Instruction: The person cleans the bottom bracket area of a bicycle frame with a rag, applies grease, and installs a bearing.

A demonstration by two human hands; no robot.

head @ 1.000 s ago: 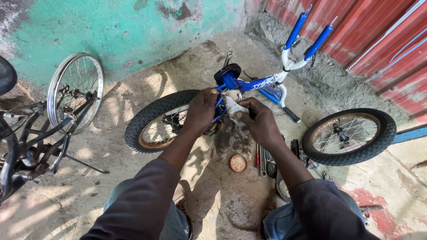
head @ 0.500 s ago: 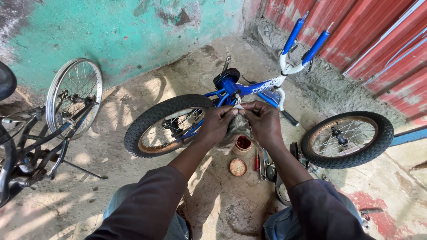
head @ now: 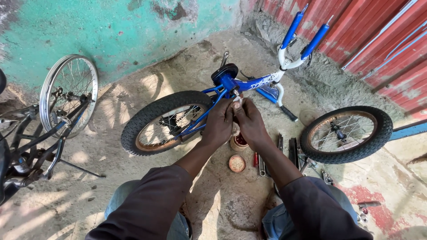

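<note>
Small whitish part [head: 237,100], centre frame by the blue bicycle frame [head: 249,84] — your left hand [head: 219,122] and right hand [head: 250,122] both pinch it; slip, and it could drop into the dusty concrete ground [head: 133,178].

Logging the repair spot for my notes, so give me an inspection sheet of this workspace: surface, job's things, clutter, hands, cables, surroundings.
Surface: rough concrete ground, dusty, sun-dappled.
Job's things: small blue bicycle lying upside down, rear wheel on; loose wheel flat beside it.
Clutter: hand tools, open tin, its lid.
Hands: left hand and right hand together at the frame, pinching a small pale piece.
Cables: nothing seen.
Surroundings: green wall, red corrugated sheet, second bicycle at left.
</note>
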